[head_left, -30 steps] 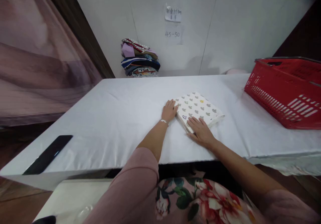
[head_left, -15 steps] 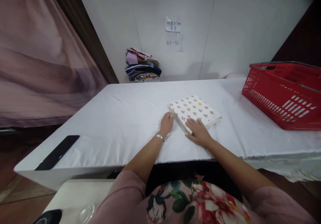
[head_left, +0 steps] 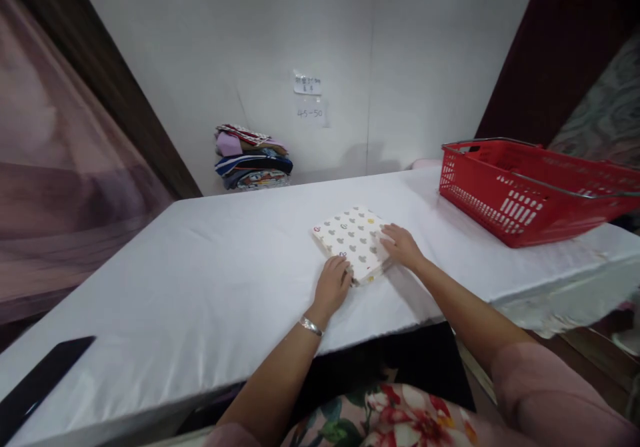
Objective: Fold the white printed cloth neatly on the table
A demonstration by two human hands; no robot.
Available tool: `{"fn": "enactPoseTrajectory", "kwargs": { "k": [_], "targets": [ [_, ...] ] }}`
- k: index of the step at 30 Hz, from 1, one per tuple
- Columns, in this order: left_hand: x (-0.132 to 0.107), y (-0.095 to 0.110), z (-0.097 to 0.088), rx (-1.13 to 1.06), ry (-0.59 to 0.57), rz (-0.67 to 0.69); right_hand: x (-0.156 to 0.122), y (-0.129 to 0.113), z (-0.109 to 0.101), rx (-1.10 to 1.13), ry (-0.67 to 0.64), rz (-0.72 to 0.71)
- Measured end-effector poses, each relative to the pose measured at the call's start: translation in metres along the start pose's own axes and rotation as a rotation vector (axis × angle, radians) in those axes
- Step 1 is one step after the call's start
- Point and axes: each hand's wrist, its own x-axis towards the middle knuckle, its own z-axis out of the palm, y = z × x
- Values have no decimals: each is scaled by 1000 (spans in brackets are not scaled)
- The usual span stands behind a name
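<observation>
A folded white cloth [head_left: 350, 237] printed with small grey shapes lies on the white-covered table [head_left: 210, 280]. My left hand [head_left: 332, 287] rests at its near corner, fingers curled onto the edge. On the cloth's right side, my right hand [head_left: 403, 245] lies with its fingers flat against the fabric. A silver bracelet circles my left wrist.
A red plastic basket [head_left: 520, 190] with a metal handle stands at the table's right end. A stack of folded colourful cloths [head_left: 253, 159] sits at the back against the white wall, under a paper note [head_left: 307, 85]. A black flat object [head_left: 40, 383] lies at the near left corner.
The view has swung and the cloth now sits smaller, squarer. My left hand moved from the cloth's left edge to its near corner; my right hand shifted from the near edge to the right side.
</observation>
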Motion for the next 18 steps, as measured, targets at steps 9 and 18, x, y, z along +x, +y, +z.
{"fn": "enactPoseTrajectory", "kwargs": {
  "k": [9, 18],
  "targets": [
    [1, -1, 0, 14, -3, -13, 6, 62, -24, 431, 151, 502],
    [2, 5, -4, 40, -84, 146, -11, 68, -24, 557, 110, 492]
  ]
}}
